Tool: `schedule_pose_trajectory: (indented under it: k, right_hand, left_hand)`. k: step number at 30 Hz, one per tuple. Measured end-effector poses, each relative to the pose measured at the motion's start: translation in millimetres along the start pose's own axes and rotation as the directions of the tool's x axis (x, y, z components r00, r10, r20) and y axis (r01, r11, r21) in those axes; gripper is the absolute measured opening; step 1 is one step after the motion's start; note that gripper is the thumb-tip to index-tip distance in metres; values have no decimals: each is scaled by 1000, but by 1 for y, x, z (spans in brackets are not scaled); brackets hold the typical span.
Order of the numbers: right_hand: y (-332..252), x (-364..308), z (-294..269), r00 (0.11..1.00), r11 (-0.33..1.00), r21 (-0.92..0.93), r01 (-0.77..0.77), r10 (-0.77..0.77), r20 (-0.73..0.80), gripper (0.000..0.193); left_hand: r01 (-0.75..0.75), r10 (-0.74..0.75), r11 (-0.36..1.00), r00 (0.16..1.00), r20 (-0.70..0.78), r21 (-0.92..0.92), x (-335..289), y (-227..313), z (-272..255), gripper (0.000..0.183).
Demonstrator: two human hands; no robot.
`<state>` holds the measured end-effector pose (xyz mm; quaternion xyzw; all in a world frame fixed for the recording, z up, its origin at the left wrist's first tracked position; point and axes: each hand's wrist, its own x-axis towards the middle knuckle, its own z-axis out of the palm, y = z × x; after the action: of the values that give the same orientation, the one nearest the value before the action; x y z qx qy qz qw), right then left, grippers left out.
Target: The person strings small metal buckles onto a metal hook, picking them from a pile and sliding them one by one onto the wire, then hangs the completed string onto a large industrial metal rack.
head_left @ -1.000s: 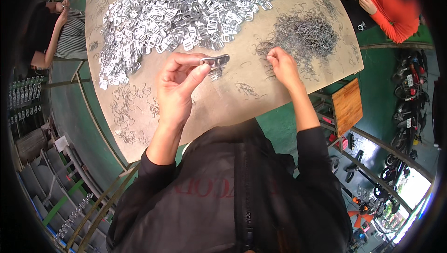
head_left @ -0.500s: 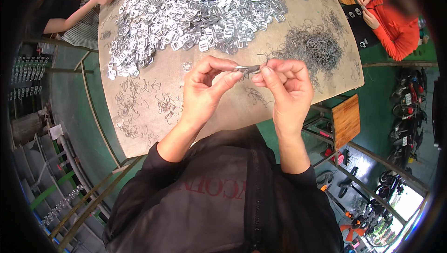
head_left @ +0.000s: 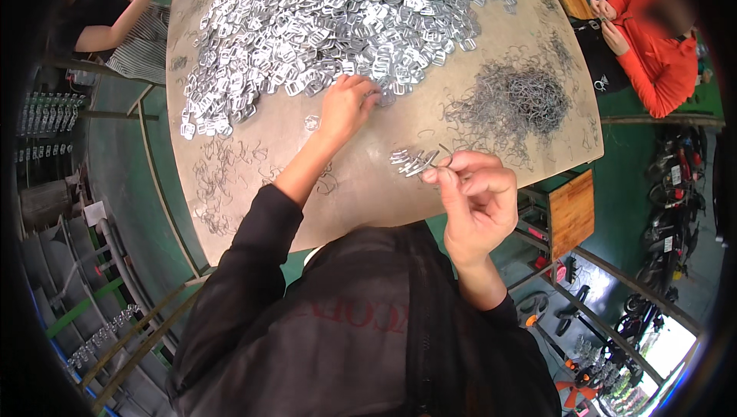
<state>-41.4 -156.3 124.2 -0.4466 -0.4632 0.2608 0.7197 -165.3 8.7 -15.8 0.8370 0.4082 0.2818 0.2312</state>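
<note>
A heap of silver metal strap buckles [head_left: 307, 41] covers the far part of the table. My left hand [head_left: 349, 108] reaches to the heap's near edge, fingers curled and their tips beside the buckles. What lies between those fingertips is hidden. Closer to me, my right hand [head_left: 480, 198] is closed in a pinch above the table. From its thumb and forefinger sticks out a thin wire hook [head_left: 444, 153]. Several small metal pieces, seen edge-on and seemingly buckles [head_left: 411, 162], hang in a row from it.
A tangled pile of wire hooks [head_left: 530, 94] lies right on the brown-topped table [head_left: 368, 186]. More loose hooks [head_left: 219, 179] are scattered left, and a single buckle [head_left: 311, 123] lies apart. One co-worker in red [head_left: 652, 41] sits right, another [head_left: 104, 21] left. A wooden stool [head_left: 572, 213] stands right.
My hands have parted. The left one has moved away to the heap's near edge, and the right has come slightly nearer, keeping the hook. The left co-worker's arm has reached farther along the table.
</note>
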Motion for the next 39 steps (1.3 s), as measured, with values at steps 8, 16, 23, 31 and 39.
schedule_pose_trajectory:
  k: [8,16,23,31,39]
  right_hand:
    - [0,1,-15,1000,998,-63,-1,-1,-28,23]
    - [-5,-3,-16,1000,996,-90,14,-12,19,24]
    - [-6,-11,-12,997,1000,-20,15,-16,-71,21]
    - [-4,-14,-5,998,999,-54,-2,-2,-68,19]
    - [-8,-9,-1,997,999,-34,-15,12,-71,16]
  left_hand:
    - [-267,239,924,962,131,272,4,-1,28,31]
    - [-400,253,780,905,342,481,5,-12,53,29]
    - [257,-173,938,928,331,-232,21,29,8,38]
    - [324,-182,142,937,297,-935,-10,126,-77,32]
    - [275,-184,197,953,240,-941,-22,151,-89,25]
